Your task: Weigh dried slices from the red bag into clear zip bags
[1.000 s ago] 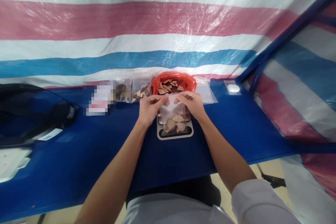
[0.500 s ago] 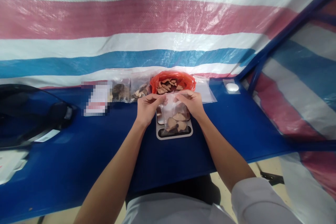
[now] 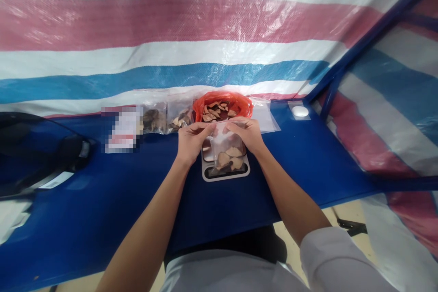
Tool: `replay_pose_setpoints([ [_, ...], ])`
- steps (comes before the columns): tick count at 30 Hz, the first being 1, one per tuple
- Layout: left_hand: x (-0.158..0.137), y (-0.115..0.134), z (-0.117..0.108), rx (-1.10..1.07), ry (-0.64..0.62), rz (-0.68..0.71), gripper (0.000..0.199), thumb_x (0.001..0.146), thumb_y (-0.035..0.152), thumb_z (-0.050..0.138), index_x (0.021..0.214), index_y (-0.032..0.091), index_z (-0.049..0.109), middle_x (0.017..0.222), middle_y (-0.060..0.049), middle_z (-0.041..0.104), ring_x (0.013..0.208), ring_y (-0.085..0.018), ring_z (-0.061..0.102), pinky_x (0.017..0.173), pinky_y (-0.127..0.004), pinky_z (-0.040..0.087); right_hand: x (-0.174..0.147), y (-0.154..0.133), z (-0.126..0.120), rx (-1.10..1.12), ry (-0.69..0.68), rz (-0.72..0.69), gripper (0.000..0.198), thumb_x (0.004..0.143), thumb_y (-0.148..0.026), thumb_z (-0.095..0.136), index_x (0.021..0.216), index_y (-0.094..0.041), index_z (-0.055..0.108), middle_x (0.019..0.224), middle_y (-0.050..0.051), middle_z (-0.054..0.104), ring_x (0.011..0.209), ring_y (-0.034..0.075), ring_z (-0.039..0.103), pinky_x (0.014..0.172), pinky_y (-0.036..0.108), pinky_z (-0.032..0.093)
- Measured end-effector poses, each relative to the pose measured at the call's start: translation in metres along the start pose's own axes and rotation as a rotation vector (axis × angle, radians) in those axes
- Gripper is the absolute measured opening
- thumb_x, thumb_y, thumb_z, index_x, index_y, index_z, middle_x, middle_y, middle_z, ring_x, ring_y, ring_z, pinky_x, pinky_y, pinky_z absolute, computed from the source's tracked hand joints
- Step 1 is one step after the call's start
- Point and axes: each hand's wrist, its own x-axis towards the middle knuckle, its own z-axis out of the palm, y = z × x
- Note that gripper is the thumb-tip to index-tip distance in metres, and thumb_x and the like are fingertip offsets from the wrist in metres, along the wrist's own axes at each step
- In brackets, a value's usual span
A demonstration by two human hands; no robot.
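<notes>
Between both hands hangs a clear zip bag (image 3: 224,143) with several pale brown dried slices (image 3: 231,159) at its bottom. My left hand (image 3: 191,141) pinches the bag's top edge on the left, thumb against fingers. On the right, my right hand (image 3: 248,134) grips the same edge. Behind and below the bag is a white kitchen scale (image 3: 205,174) with a dark display strip, partly covered by it. Whether the bag touches the scale I cannot tell. Just beyond the hands stands an open red plastic bag (image 3: 201,100) holding more dried slices (image 3: 215,112).
Filled clear bags (image 3: 155,121) lie left of the red bag, beside a blurred-out paper (image 3: 123,130). Flat clear bags (image 3: 268,118) lie to its right. A white round object (image 3: 300,112) sits farther right on the blue table (image 3: 294,169). Black gear (image 3: 65,159) occupies the left side.
The view has shifted slightly, so things on the table sit a little farther left. Both hands keep their pinch on the zip bag's top edge.
</notes>
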Motion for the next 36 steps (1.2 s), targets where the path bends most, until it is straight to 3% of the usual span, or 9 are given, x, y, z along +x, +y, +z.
replay_pose_setpoints([
  [10, -0.002, 0.004, 0.003, 0.029, -0.006, -0.008, 0.020, 0.068, 0.038, 0.084, 0.070, 0.019, 0.080, 0.067, -0.003, 0.075, 0.061, -0.014, 0.065, 0.061, -0.024, 0.053, 0.001, 0.003, -0.002, -0.026, -0.008, -0.015, 0.025, 0.070, -0.043, 0.081, 0.075, -0.019, 0.076, 0.067, 0.001, 0.074, 0.065, 0.017, 0.070, 0.057, 0.027, 0.057],
  [18, 0.002, 0.001, -0.002, -0.126, 0.030, -0.114, 0.023, 0.066, 0.039, 0.087, 0.069, 0.018, 0.079, 0.065, -0.002, 0.073, 0.055, -0.012, 0.061, 0.053, -0.023, 0.049, 0.005, 0.004, -0.016, -0.022, -0.025, -0.012, 0.027, 0.074, -0.047, 0.079, 0.071, -0.020, 0.077, 0.070, 0.002, 0.075, 0.059, 0.015, 0.068, 0.055, 0.025, 0.055],
  [26, 0.003, 0.002, 0.004, -0.057, -0.041, -0.076, 0.026, 0.067, 0.040, 0.087, 0.078, 0.017, 0.081, 0.072, -0.004, 0.076, 0.065, -0.016, 0.066, 0.068, -0.028, 0.054, 0.002, 0.001, -0.011, -0.056, -0.052, -0.013, 0.026, 0.076, -0.047, 0.077, 0.074, -0.021, 0.079, 0.073, 0.002, 0.077, 0.064, 0.017, 0.071, 0.060, 0.027, 0.058],
  [32, 0.009, 0.001, 0.004, -0.007, -0.090, -0.058, 0.027, 0.068, 0.041, 0.085, 0.078, 0.016, 0.081, 0.068, -0.004, 0.074, 0.063, -0.015, 0.065, 0.066, -0.027, 0.052, 0.003, 0.002, -0.014, -0.119, -0.022, 0.071, 0.031, 0.074, -0.051, 0.078, 0.079, -0.020, 0.080, 0.073, 0.003, 0.077, 0.057, 0.016, 0.068, 0.047, 0.024, 0.052],
  [36, 0.015, 0.003, 0.004, 0.008, -0.097, -0.062, 0.031, 0.067, 0.044, 0.085, 0.075, 0.015, 0.080, 0.068, -0.005, 0.074, 0.064, -0.016, 0.065, 0.067, -0.028, 0.053, 0.005, 0.005, -0.017, -0.121, 0.029, 0.055, 0.030, 0.073, -0.051, 0.078, 0.078, -0.021, 0.080, 0.074, 0.003, 0.077, 0.057, 0.015, 0.068, 0.050, 0.025, 0.055],
])
